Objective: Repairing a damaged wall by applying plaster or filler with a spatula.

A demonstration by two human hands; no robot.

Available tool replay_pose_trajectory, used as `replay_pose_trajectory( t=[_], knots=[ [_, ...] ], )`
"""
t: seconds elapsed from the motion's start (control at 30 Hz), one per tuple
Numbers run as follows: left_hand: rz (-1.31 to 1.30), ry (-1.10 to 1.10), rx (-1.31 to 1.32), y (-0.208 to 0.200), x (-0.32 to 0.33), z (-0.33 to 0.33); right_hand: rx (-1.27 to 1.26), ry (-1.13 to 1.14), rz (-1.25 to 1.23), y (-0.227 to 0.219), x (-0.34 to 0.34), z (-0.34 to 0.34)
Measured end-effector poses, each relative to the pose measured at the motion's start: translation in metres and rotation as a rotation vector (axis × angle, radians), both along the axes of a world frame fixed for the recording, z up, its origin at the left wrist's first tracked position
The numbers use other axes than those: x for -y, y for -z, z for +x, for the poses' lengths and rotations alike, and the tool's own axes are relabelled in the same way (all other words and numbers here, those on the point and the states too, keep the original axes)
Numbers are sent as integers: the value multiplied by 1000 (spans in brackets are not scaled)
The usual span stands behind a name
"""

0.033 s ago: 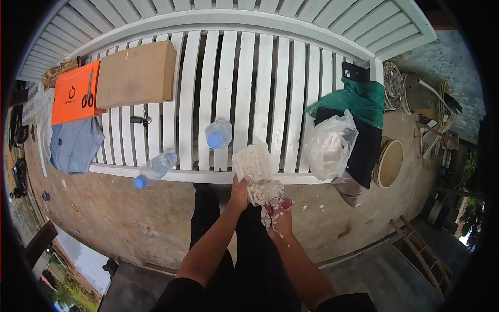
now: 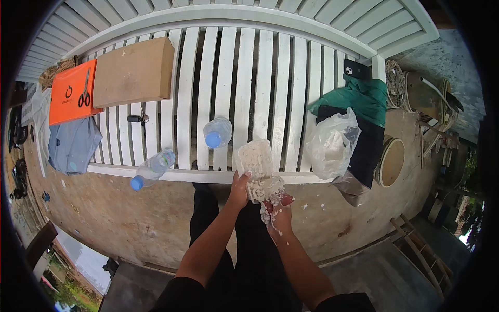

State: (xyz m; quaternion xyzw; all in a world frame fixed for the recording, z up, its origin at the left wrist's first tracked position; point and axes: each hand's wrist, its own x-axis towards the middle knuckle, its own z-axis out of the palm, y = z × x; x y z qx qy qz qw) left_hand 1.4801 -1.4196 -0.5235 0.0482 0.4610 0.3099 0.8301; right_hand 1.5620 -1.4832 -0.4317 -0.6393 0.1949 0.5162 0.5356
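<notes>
My left hand [image 2: 240,190] grips the near left side of a pale rectangular plastic tub [image 2: 254,156], its thumb over the rim. The tub is smeared inside with a whitish, lumpy paste and tilts out past the bench's front edge. At its near end hangs a wet clump of the paste [image 2: 266,189]. My right hand [image 2: 279,214] is closed about the near part of this clump, with paste coating its fingers and drips on the wrist. A reddish patch shows at its fingers; I cannot tell what it is.
On the white slatted bench [image 2: 253,78] are two blue-capped bottles [image 2: 217,132], a cardboard box [image 2: 134,73], an orange box [image 2: 73,93] with scissors [image 2: 84,91], and keys [image 2: 138,119]. To the right lie a white-filled plastic bag [image 2: 332,143], green and dark cloth [image 2: 358,101] and a phone [image 2: 357,69].
The tub sits slightly farther right and higher in the picture. My right hand's fingers have shifted a little at the clump. The bench objects moved only slightly with the view.
</notes>
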Motion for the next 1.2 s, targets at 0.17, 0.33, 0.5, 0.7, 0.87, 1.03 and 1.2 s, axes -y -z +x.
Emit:
replay_pose_trajectory(
  t=[0.17, 0.33, 0.5, 0.7, 0.87, 1.03, 1.2],
  knots=[
    [53, 215, -78, 44, -41, -5, 152, 11, 50, 51, -32, 4],
    [468, 824, -663, 39, -78, -33, 62, -221, 25, 82, -24, 28],
    [646, 667, -904, 33, -95, -61, 190, -338, -20, 86, -13, 41],
    [1031, 213, -801, 17, -124, -36, 335, -664, -30, 87, -37, 66],
    [1114, 333, -752, 8, -154, -25, 860, -842, -283, 72, -51, 78],
    [1144, 502, -752, -9, -157, -33, 865, -710, -218, 38, -51, 76],
    [1531, 927, -1087, -29, -131, -45, 652, -844, 202, 20, -65, 44]
  ],
)
